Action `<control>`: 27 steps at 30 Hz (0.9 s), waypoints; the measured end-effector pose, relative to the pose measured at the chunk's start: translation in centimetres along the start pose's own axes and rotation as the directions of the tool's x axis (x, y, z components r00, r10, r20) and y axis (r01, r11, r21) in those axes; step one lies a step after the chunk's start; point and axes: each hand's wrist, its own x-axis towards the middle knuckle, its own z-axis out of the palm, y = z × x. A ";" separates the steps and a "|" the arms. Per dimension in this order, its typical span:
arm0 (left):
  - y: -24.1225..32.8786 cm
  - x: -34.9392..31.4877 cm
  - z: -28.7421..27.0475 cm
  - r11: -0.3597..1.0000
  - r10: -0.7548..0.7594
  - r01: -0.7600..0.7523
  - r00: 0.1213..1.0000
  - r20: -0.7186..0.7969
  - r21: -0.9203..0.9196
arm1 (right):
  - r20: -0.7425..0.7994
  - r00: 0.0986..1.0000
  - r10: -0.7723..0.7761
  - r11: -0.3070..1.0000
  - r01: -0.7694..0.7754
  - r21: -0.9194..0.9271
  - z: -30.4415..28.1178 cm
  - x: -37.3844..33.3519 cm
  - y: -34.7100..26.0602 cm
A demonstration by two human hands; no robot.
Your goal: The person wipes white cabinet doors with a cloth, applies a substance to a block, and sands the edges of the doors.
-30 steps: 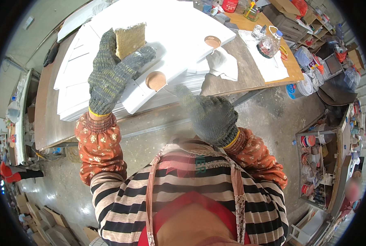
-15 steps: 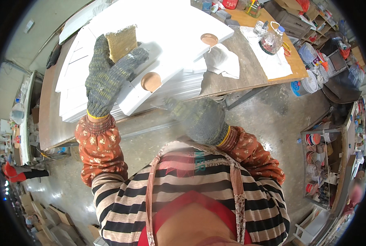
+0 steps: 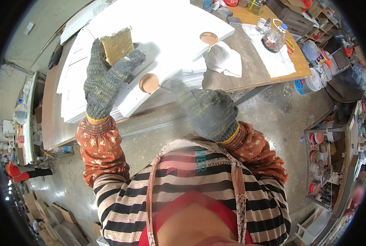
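A worker, seen from above, is standing at a wooden table (image 3: 232, 80) whose left part is carrying a stack of white panels (image 3: 166, 20). The gloved left hand (image 3: 107, 82) is gripping a tan pad (image 3: 117, 44), apparently a sponge, between thumb and fingers, and is holding it up over the stack's left side; whether the pad is touching the panels, I cannot tell. The gloved right hand (image 3: 211, 112) is hovering just off the table's near edge, its fingers blurring beside the stack; whether they are spreading, narrowing or holding something, I cannot tell.

Two round brown recesses (image 3: 149, 83) are showing in the white surface, one near the stack's near edge, the other towards its right corner. A white cloth (image 3: 223, 59) is lying right of the stack, by the table's near edge. A bottle (image 3: 274, 39) is standing near the table's right edge.

Judging from this, an uneven grip could be making the pad slip or its corner scuff the white finish; a snagging glove could be shifting the overhanging top panel.

The striped shirt (image 3: 191, 176) is bearing printed lettering, and a white bucket (image 3: 309, 83) beyond the table's right corner is carrying a blue label too small to make out.
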 end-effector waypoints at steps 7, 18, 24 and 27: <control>0.2 0.0 0.2 1.000 -0.011 0.011 1.000 -0.012 -0.001 | -0.256 0.957 -0.140 0.982 0.100 -0.161 -0.1 -0.5 2.0; -2.2 0.4 -0.8 0.985 0.166 -0.166 0.986 0.011 0.034 | -0.121 0.971 -0.207 0.954 0.173 -0.245 -2.4 0.3 0.7; -1.5 0.4 -0.5 0.994 0.106 -0.105 0.994 0.013 -0.039 | -0.167 0.971 -0.173 0.943 0.114 -0.312 -1.9 0.6 0.6; -0.8 0.2 0.0 0.996 0.084 -0.084 0.996 -0.008 -0.034 | -0.174 0.971 -0.164 0.917 0.085 -0.390 -1.5 0.2 0.4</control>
